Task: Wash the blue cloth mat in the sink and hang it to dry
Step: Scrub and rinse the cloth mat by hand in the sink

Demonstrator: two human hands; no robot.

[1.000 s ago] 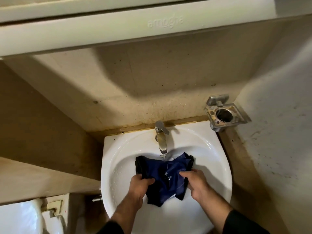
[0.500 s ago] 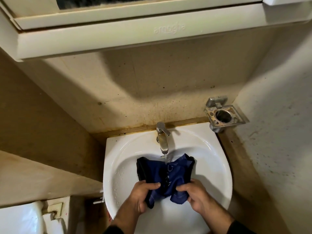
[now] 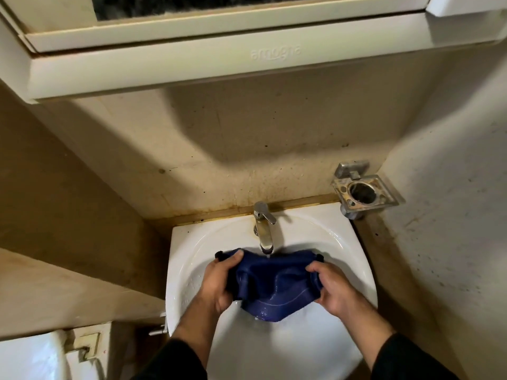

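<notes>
Black long sleeves (image 3: 170, 363), bare hands (image 3: 216, 283).

The blue cloth mat (image 3: 274, 286) looks wet and glistening, its woven fabric bunched in folds. The sink (image 3: 354, 259) is glossy white ceramic, smooth and beaded with water. The tap (image 3: 264, 229) is polished metal, dulled with stains. The metal holder (image 3: 366, 193) looks tarnished. The wall (image 3: 247, 149) is matt, rough and speckled.

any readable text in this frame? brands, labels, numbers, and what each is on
"amogha": embossed, low contrast, on the front lip of the cream cabinet frame above the sink; the reading is likely, but the last letters are soft.
No lettering shows on the faucet, the blue cloth mat, the white sink or the metal tumbler holder.
No numbers or signs anywhere else.
</notes>
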